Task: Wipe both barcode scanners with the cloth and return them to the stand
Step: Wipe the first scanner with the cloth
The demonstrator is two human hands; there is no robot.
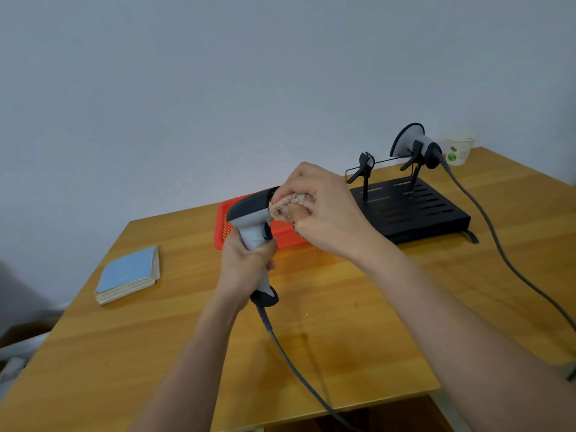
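A wooden table (358, 294) is taken as the landmark. Near its left edge a blue booklet stack (129, 274) is laid flat. Toward the middle of the table, above its surface, a grey scanner (252, 224) is held upright by the left hand (246, 266), whose fingers are wrapped round the handle. From the butt of the handle a cable (293, 366) is led down across the table and off its near edge. Behind the scanner, on the table, a red basket (224, 227) is partly hidden by the hands. A pinkish cloth (288, 205) is bunched in the curled fingers of the right hand (327, 210) and is pressed against the scanner's head. Further right on the table a black stand (414, 210) is set; its left cradle (364, 165) is seen bare, while a second scanner (414, 145) is seated in the right cradle, its cable (498, 244) trailing off the table's right side. At the far right corner of the table a paper cup (458, 149) is placed beside the wall.
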